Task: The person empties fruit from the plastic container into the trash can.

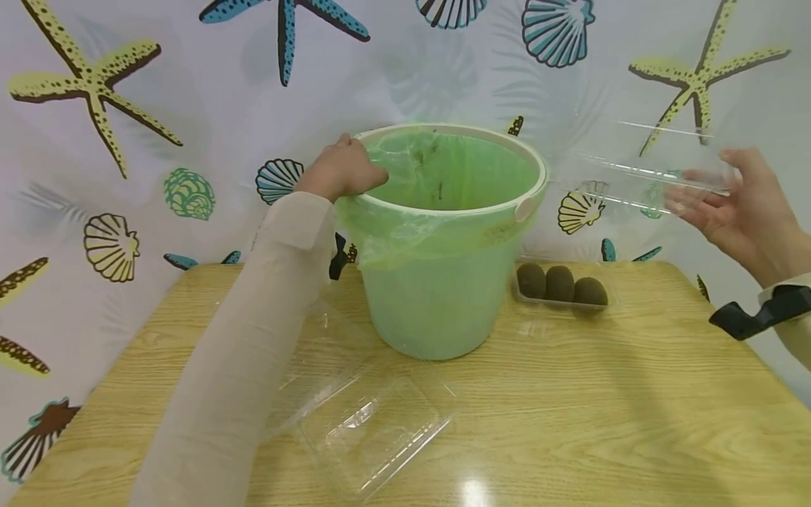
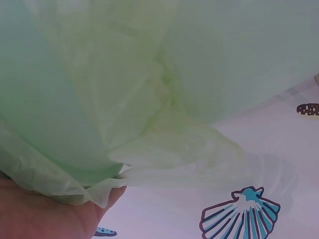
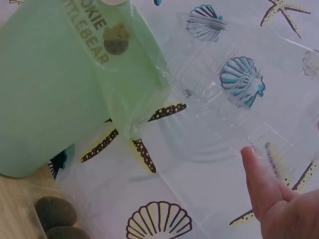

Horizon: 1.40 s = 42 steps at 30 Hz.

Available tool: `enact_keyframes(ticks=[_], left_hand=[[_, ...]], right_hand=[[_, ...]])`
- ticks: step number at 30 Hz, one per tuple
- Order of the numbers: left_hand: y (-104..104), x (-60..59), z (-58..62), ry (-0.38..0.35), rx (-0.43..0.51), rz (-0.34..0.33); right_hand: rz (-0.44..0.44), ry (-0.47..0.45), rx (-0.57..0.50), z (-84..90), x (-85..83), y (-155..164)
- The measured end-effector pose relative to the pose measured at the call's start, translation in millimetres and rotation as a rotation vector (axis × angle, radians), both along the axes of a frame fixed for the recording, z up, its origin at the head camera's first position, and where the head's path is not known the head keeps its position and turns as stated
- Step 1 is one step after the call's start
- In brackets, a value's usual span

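Note:
A pale green bucket (image 1: pixel 437 303) with a cream rim and a thin green bag (image 1: pixel 481 172) lining it stands in the middle of the table. At the rim's left side, my left hand (image 1: pixel 342 169) grips the edge, thumb over the inside; the left wrist view shows its fingers (image 2: pixel 45 211) under the bag's fold. To the right, above table height, my right hand (image 1: pixel 750 211) holds a clear plastic container (image 1: pixel 659 169) between thumb and fingers. In the right wrist view the container (image 3: pixel 214 84) extends close beside the bucket, in front of the printed wall cloth.
Another clear plastic container (image 1: pixel 380 436) lies on the wooden table (image 1: pixel 602 422) in front of the bucket, partly behind my left sleeve (image 1: pixel 247 338). Behind right, a clear tray (image 1: pixel 557 304) holds three brown kiwis (image 1: pixel 560 283). A patterned cloth (image 1: pixel 222 127) hangs at the back.

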<state>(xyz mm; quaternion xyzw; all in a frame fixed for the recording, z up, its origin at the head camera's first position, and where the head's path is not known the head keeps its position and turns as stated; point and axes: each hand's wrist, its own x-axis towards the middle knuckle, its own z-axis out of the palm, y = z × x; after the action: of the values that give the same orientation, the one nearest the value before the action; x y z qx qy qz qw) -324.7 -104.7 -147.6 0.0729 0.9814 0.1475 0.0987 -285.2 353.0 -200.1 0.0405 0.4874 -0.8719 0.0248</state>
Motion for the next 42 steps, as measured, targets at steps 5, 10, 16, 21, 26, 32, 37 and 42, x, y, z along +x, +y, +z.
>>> enact_keyframes(ticks=[5,10,16,21,26,32,37,42], left_hand=[[-3,-0.8,-0.4,0.007,-0.004,0.005],[-5,-1.7,-1.5,0.008,-0.002,0.011],[-5,-2.2,-1.4,0.014,-0.001,0.013],[-4,-2.0,0.3,0.020,0.002,0.013],[-3,-1.5,0.1,0.023,0.000,0.005],[-2,-1.7,-1.9,0.011,-0.009,0.000],[-2,-2.1,-1.6,0.016,-0.005,0.001],[-1,-1.8,-0.7,0.014,-0.012,0.006]], right_hand=[[0.029,-0.011,0.052,-13.8,8.4,9],[0.065,-0.027,0.074,-31.9,15.8,10],[0.099,-0.056,0.046,-58.0,25.3,14],[0.150,-0.026,0.005,-88.7,37.7,17],[0.203,0.012,0.034,-120.8,52.9,16],[0.293,0.033,-0.029,-143.9,64.9,12],[0.353,0.026,-0.021,-156.0,71.6,7],[0.402,0.005,0.045,-168.7,77.3,1]])
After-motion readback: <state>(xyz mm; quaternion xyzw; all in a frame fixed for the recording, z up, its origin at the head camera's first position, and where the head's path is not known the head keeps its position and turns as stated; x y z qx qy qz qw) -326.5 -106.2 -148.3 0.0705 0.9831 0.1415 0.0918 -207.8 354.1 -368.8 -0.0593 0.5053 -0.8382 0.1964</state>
